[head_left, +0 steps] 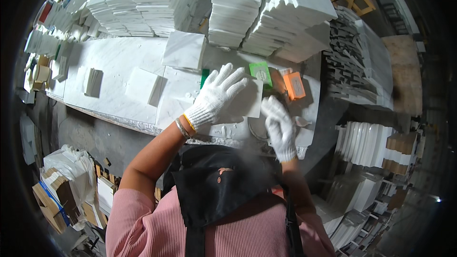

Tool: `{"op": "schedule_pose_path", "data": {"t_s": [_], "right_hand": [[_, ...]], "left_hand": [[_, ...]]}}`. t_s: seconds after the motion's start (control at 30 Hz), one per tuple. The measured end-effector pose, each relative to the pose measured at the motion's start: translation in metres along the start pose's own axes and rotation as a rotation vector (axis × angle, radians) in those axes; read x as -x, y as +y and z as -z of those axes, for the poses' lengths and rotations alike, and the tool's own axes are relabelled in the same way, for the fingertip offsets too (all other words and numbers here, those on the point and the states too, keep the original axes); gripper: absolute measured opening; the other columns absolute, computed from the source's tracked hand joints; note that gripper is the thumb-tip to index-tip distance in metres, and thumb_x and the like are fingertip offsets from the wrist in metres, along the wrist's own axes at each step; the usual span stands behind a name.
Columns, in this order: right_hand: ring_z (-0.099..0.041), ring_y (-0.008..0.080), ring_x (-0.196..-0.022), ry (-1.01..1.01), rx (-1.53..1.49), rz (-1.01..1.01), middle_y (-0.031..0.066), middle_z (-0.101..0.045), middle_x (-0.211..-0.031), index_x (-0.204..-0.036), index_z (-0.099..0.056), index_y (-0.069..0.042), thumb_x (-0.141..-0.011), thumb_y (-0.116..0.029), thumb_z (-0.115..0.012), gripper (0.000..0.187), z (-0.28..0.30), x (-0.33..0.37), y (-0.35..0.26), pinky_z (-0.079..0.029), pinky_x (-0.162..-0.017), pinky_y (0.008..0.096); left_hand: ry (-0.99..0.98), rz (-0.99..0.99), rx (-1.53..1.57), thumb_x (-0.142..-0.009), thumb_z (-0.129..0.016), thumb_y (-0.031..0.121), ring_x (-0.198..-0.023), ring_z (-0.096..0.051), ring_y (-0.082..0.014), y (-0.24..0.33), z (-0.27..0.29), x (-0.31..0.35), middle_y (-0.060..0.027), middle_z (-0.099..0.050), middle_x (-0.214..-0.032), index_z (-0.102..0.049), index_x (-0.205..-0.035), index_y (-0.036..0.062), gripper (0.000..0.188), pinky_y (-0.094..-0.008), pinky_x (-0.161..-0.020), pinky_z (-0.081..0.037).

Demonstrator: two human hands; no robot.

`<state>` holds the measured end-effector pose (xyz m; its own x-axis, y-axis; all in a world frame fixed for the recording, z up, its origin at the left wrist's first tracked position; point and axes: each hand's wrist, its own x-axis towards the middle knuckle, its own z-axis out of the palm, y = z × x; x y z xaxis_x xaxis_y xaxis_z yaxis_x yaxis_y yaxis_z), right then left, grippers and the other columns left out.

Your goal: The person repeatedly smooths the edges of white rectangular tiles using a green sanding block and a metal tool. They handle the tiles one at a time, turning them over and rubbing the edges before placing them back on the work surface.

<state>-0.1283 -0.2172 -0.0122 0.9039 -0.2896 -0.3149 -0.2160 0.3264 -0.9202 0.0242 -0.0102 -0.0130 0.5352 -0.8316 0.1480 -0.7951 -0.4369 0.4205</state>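
My left hand (pixel 218 94), in a white knitted glove, lies flat with fingers stretched over a white marble tile (pixel 252 101). The tile sits on the marble-topped bench in front of me. At the tile's right edge is my right hand (pixel 280 126), also gloved, with its fingers curled together. What it grips, if anything, is hidden by the glove. Just beyond the tile are a green block (pixel 261 74) and an orange block (pixel 294 85). A dark green piece (pixel 204 77) shows behind my left hand.
Tall stacks of white tiles (pixel 238 14) stand at the bench's far side. A short tile stack (pixel 183 50) and smaller pieces (pixel 142 85) lie on the bench (pixel 112 57) to the left. Another stack (pixel 357 52) rises at right. Dust and chips lie along the near edge.
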Motion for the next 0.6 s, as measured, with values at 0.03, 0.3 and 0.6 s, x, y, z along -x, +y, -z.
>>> {"op": "schedule_pose_path", "data": {"t_s": [0.03, 0.3, 0.6], "right_hand": [[-0.050, 0.0347, -0.132, -0.040, 0.478, 0.295, 0.0186, -0.057, -0.137, -0.139, -0.055, -0.005, -0.099, -0.032, -0.056, 0.048, -0.003, -0.015, -0.012, -0.039, -0.111, 0.0407], [-0.041, 0.0421, -0.137, -0.123, 1.310, 0.677, 0.0240, -0.041, -0.150, -0.145, -0.046, -0.004, -0.096, -0.042, -0.056, 0.064, -0.020, -0.017, -0.006, -0.036, -0.111, 0.0474], [-0.053, 0.0286, -0.130, 0.066, 0.783, 0.306, 0.0203, -0.054, -0.140, -0.143, -0.047, -0.001, -0.089, -0.016, -0.072, 0.062, -0.032, 0.006, 0.002, -0.044, -0.106, 0.0386]], "left_hand": [[-0.004, 0.008, -0.016, -0.066, -0.079, 0.058, -0.146, -0.025, -0.0427, 0.001, 0.001, 0.001, -0.0164, -0.029, -0.159, -0.043, -0.146, 0.0099, 0.100, -0.0561, -0.116, -0.026], [0.025, 0.038, -0.065, -0.070, -0.079, 0.052, -0.143, -0.030, -0.0432, 0.005, 0.000, 0.033, -0.0170, -0.034, -0.156, -0.046, -0.144, 0.0113, 0.091, -0.0587, -0.114, -0.028], [0.135, 0.042, 0.079, -0.069, -0.083, 0.031, -0.135, -0.041, -0.0458, 0.005, -0.004, 0.065, -0.0142, -0.046, -0.148, -0.056, -0.135, 0.0244, 0.072, -0.0605, -0.106, -0.036]]}}
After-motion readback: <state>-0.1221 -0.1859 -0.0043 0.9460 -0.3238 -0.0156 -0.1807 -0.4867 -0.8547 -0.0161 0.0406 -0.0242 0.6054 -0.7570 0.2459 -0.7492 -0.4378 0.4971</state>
